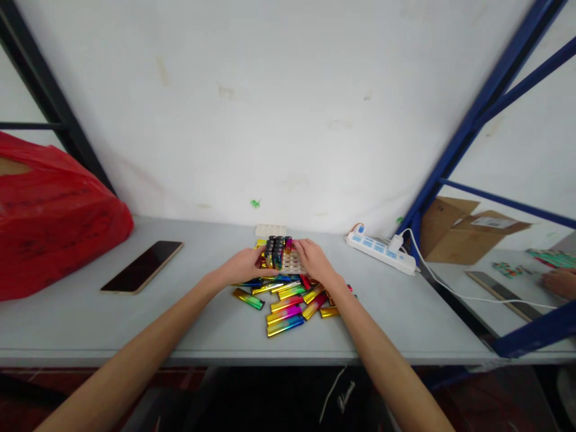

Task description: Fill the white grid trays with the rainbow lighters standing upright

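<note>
I had the tray of lighters at the middle of the desk (pixel 225 336), toward its back edge. My left hand (pixel 249 266) was clamped on the left side of the white perforated tray (pixel 294 268), thumb along the near side. My right hand (pixel 311 259) curled in at the right side, by an upright magenta lighter (pixel 288 245); I could not tell whether its fingers were pinching anything.

Between the loose lighters (pixel 285 315) and the front edge ran a strip of grey desktop, the blue-and-gold lighter (pixel 285 326) lying nearest that edge. A wide stretch separated my left wrist from the smartphone (pixel 142 267), and another lay between my right hand and the power strip (pixel 381 252), which slanted near the back edge. The red plastic bag (pixel 58 222) took up the left end; the blue metal frame (pixel 450 144) bounded the right.

I counted one smartphone, one bag, one power strip with two plugs, and one white ribbed tray (pixel 270 230) at the back edge. Roughly ten black-topped lighters (pixel 274 252) stood packed in the perforated tray; over a dozen lay loose, overlapping too much for an exact count. Beyond the frame were one cardboard box (pixel 463 234), a second phone (pixel 504 295) and another person's hand (pixel 560 282).
</note>
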Demonstrator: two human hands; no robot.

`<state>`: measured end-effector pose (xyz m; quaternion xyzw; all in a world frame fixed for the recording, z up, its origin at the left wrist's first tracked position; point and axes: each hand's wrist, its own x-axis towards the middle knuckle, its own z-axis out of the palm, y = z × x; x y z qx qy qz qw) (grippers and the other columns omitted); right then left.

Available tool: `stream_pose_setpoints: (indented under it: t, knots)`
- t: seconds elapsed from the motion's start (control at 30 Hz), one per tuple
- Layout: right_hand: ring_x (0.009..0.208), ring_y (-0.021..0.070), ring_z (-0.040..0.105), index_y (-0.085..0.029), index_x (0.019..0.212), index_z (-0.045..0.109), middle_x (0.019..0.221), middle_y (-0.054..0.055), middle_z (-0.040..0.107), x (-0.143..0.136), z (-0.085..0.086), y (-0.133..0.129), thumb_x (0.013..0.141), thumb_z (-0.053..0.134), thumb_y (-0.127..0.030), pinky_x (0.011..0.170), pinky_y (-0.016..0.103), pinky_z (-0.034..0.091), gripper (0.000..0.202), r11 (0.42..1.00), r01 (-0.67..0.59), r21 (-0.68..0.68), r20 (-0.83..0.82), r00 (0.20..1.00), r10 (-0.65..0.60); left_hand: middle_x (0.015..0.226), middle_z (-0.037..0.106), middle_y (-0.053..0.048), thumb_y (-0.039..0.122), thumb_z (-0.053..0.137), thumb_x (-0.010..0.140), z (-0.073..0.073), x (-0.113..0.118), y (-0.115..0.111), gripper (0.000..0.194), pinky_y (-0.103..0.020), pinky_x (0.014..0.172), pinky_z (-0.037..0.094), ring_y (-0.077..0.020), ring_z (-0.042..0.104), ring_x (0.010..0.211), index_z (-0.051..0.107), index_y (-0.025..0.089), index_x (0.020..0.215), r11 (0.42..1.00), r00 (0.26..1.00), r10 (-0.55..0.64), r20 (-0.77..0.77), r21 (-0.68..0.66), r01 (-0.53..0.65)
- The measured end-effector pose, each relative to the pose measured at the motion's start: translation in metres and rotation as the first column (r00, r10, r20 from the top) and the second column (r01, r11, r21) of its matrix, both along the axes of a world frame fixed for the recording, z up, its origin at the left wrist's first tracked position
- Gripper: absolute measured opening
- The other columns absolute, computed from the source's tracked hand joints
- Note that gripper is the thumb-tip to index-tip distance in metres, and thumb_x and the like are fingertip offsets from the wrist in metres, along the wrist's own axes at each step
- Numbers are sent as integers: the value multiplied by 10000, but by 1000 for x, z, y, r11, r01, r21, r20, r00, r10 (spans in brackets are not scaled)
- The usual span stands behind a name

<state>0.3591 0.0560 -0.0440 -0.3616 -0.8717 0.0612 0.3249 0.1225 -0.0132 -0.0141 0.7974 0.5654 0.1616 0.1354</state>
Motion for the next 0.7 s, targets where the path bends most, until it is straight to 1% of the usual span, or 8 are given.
stream_pose_setpoints:
  t: [0.07,0.13,0.23,0.33,0.5,0.57,0.6,0.7]
  knots:
    - [1041,210,614,-150,1169,639,1081,125,692,9,-4,4,1063,302,-235,963,333,452,363,998,63,-2,38,997,-63,888,726,-74,744,608,769,0,0,0,691,-294,607,402,-249,658,718,587,173,1158,1000,1000,1,4,7,-1]
    - [1101,219,606,-129,1233,622,1155,154,683,18,-10,10,1022,339,-140,982,341,444,353,992,128,-13,93,988,-126,900,729,-81,758,610,757,0,1,0,714,-295,608,406,-252,660,727,588,168,1159,1000,1000,9,8,6,-9]
    - [1190,213,583,-120,1327,582,1286,168,647,27,-16,16,957,395,-59,1010,337,430,419,989,133,-56,169,978,-122,891,729,-84,772,609,747,1,1,-2,726,-298,604,408,-258,664,735,589,165,1145,1000,1000,20,6,-7,-20]
    - [1172,222,597,-147,1283,623,1266,151,666,29,-16,17,945,456,-86,997,342,434,382,988,136,-74,225,967,-116,899,730,-85,774,602,752,3,1,-3,713,-300,603,409,-263,667,750,586,173,1136,1000,1000,27,6,-12,-27]
    - [1020,260,641,-195,1161,670,1105,130,702,30,-7,12,921,576,-173,866,348,472,259,960,270,-71,279,930,-241,907,726,-92,775,609,747,1,0,-2,725,-306,600,409,-274,664,763,591,168,1141,1000,1000,11,9,-9,-11]
    - [991,253,642,-188,1134,676,1069,131,695,31,-6,12,927,560,-172,853,341,473,238,955,287,-76,245,934,-261,894,725,-92,773,612,745,1,0,-2,726,-309,602,410,-277,664,759,594,165,1142,1000,1000,18,10,-6,-18]
    - [989,247,639,-182,1126,677,1062,132,690,32,-5,12,931,542,-165,861,339,472,238,955,287,-73,202,942,-268,885,725,-91,772,613,747,1,0,-2,726,-310,604,411,-277,664,755,594,166,1145,1000,1000,22,12,-4,-22]
    - [982,234,631,-161,1109,677,1057,130,675,31,-5,17,922,533,-182,895,343,472,236,962,271,-48,-22,962,-272,864,725,-86,766,611,755,2,1,-3,724,-313,616,418,-277,668,746,589,166,1159,1000,1000,20,12,-3,-20]
